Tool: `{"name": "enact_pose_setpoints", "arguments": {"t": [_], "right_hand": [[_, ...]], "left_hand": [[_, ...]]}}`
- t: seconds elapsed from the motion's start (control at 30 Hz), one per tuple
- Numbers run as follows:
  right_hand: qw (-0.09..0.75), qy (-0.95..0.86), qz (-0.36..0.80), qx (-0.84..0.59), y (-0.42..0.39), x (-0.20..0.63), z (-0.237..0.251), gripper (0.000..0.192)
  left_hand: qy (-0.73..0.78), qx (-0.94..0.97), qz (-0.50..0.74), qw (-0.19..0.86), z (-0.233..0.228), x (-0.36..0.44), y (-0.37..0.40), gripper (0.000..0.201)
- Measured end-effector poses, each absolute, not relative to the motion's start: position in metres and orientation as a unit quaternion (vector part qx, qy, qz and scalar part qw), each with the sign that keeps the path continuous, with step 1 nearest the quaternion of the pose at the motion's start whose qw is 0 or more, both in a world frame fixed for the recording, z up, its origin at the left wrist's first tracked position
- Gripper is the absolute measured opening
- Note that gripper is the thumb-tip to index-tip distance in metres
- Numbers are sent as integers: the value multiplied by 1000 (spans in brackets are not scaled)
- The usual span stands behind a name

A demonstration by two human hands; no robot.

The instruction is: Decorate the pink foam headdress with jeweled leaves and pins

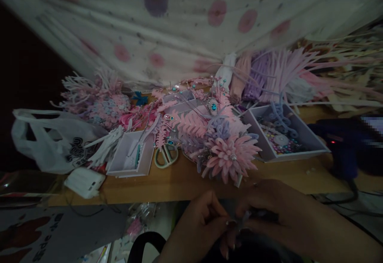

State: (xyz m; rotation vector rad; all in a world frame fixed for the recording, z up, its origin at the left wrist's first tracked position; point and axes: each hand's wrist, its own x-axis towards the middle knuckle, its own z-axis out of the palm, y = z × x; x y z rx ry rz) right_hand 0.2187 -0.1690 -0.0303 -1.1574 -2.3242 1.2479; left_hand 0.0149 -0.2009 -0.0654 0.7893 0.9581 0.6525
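Both hands are close together in front of the table's near edge, in dim light. My left hand is closed, its fingertips pinched beside those of my right hand. My right hand is also closed, with thumb and finger around a small pale piece, whose kind is too dark and blurred to name. Whether the left fingers hold part of it is hidden. Just beyond the hands lies a pink layered flower made of fuzzy stems, with feathery pink leaves and lilac loops behind it.
On the wooden table are scissors, a small white box, a bead box, a white plastic bag and a white power adapter. Right stands a dark glue gun with a red light. Bundled fuzzy stems lie behind.
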Motion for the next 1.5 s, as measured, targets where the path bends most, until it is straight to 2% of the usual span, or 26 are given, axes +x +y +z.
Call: {"name": "enact_pose_setpoints", "arguments": {"t": [0.13,0.27,0.57,0.73,0.9,0.97,1.07,1.23,1.4,1.5], "right_hand": [[118,-798,430,-406,-169,219,-33,4],[128,-790,456,-389,-165,221,-39,9],[140,-790,456,-384,-159,217,-35,7],[118,-792,467,-376,-157,217,-29,9],[123,-807,422,-395,-162,220,-29,10],[123,-816,408,-391,-163,221,-28,10],[137,-821,395,-389,-164,222,-26,12],[138,-817,409,-383,-163,221,-23,12],[127,-821,397,-390,-162,221,-22,9],[125,-820,392,-397,-163,222,-25,9]], "left_hand": [[386,354,317,791,-70,13,-200,38],[343,330,329,816,-82,13,-199,46],[427,376,230,789,-71,16,-201,65],[454,441,240,736,-64,15,-203,51],[499,597,223,588,-53,14,-205,38],[491,631,210,563,-51,15,-205,34],[512,610,201,570,-55,18,-204,31],[543,503,272,616,-72,20,-204,17],[555,498,315,588,-75,22,-203,13],[561,455,322,611,-71,24,-200,15]]}}
